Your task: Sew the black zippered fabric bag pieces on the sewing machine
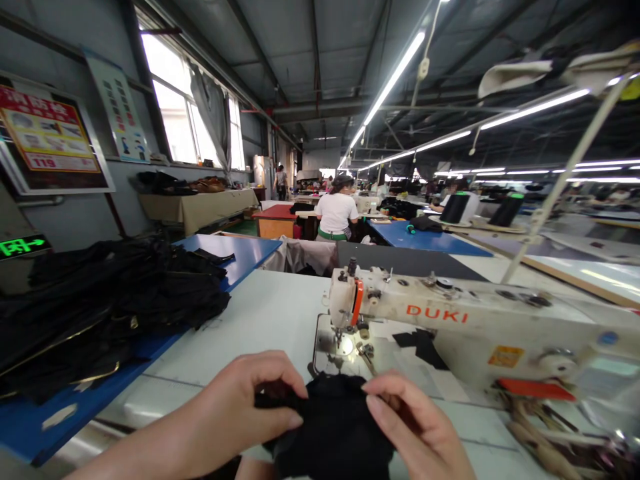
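Note:
A piece of black fabric (333,427) is held up between both hands, just in front of the sewing machine (400,307). My left hand (250,407) pinches its left side between thumb and fingers. On the right edge, near the top, my right hand (415,420) grips the cloth between thumb and index finger. The lit needle area (345,345) lies a little beyond the fabric. The lower part of the cloth runs out of view at the bottom.
Black garments with gold zippers (115,300) are heaped on a blue table (25,420) at the left. Small black scraps (423,347) lie beneath the machine arm. Thread cones (456,208) stand behind it. A person in a white shirt (336,213) sits farther ahead.

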Demonstrator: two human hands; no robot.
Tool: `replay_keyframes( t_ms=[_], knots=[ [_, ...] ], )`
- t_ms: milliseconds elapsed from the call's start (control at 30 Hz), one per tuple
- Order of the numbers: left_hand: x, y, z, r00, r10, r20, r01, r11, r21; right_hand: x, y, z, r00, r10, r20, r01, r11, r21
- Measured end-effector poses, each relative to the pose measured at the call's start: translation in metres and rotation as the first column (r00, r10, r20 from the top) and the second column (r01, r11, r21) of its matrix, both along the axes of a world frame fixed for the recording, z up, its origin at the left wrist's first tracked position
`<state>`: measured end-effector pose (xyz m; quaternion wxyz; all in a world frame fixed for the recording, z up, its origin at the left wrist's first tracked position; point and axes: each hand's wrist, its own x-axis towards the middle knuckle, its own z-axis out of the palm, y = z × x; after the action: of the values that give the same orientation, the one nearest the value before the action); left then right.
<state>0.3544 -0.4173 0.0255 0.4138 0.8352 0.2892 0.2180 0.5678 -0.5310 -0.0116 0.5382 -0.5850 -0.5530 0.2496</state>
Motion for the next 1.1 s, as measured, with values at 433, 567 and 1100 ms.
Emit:
replay_keyframes(
  t_ms=[433,567,1100],
  knots=[
    [0.041,0.009,-0.017,0.983,-0.175,0.056,0.184,0.935,-0.304,0.019,0.001,0.000,0.852,0.228,0.472,-0.163,0.971,-0.175],
    [0.038,0.009,-0.021,0.982,-0.182,0.040,0.186,0.949,-0.255,0.012,0.012,0.002,0.829,0.216,0.515,-0.162,0.976,-0.148],
    [0.038,0.013,-0.039,0.991,-0.120,0.066,0.133,0.956,-0.263,0.009,0.012,-0.013,0.737,0.107,0.667,-0.157,0.988,0.015]
  ],
)
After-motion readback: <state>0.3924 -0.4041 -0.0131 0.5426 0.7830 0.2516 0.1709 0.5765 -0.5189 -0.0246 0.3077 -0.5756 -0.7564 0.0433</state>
